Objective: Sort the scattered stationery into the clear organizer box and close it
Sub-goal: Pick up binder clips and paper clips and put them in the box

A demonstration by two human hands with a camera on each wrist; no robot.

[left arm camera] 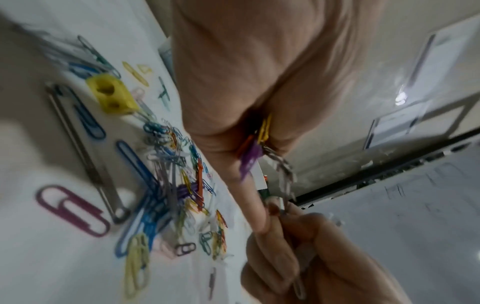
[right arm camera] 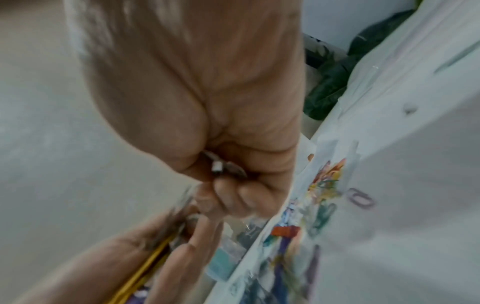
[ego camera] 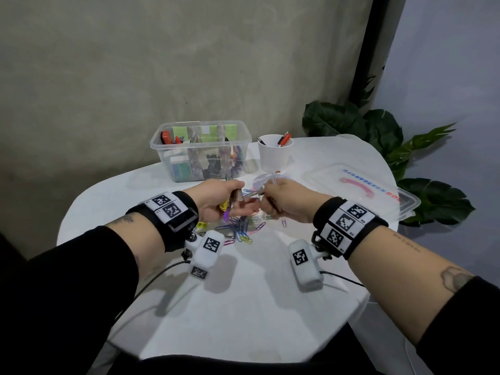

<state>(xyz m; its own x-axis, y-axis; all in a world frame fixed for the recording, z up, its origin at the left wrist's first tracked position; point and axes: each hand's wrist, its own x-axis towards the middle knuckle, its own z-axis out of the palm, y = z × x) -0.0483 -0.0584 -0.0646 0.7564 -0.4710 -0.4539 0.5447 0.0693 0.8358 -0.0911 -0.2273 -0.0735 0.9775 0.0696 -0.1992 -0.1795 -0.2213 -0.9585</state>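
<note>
My left hand [ego camera: 230, 197] grips a bunch of large paper clips [left arm camera: 255, 144], yellow, purple, orange and silver. My right hand [ego camera: 270, 197] is curled round more silver clips [right arm camera: 221, 167] and pinches one against the left forefinger, so both hands meet above the table. Below them a pile of small coloured paper clips [ego camera: 240, 230] lies scattered on the white table [ego camera: 243, 307]. A yellow sharpener [left arm camera: 111, 94] sits beside the pile. The clear organizer box [ego camera: 200, 150] stands open at the back, with stationery in its compartments.
The box's clear lid [ego camera: 359, 186] with a pink handle lies at the right. A white cup [ego camera: 274, 152] with pens stands right of the box. Green plant leaves [ego camera: 378, 131] rise behind the table's right edge. A grey wall is close behind.
</note>
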